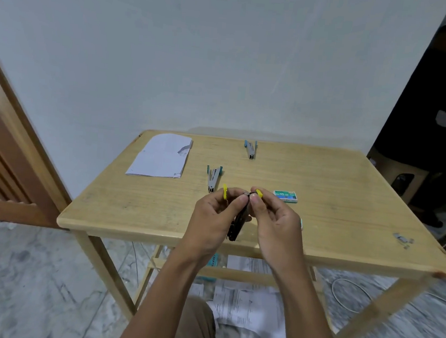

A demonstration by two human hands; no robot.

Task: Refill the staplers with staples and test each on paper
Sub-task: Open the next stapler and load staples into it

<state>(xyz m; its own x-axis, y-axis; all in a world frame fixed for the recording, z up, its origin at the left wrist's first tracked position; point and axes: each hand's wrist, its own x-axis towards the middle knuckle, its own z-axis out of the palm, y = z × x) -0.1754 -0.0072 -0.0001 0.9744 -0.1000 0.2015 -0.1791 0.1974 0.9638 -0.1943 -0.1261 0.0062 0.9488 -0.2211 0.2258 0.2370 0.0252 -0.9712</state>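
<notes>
A yellow-tipped black stapler [236, 223], spread open, is raised above the table's near edge between both hands. My left hand [213, 216] grips its body. My right hand [274, 221] pinches a small metal piece, seemingly staples, at the stapler's top, next to a yellow end. Two more staplers lie open on the wooden table [347, 200]: a green one [212, 178] just beyond my left hand and a blue one [250, 149] near the far edge. A green staple box [285, 196] lies right of my hands. A stack of white paper [161, 155] rests at the far left.
A small metal item [403, 240] lies near the table's right edge. Loose printed sheets [243, 303] and a cable cover the floor beneath the table. A wooden door frame [19, 126] stands left, and a person in dark clothes [434, 118] sits at the right.
</notes>
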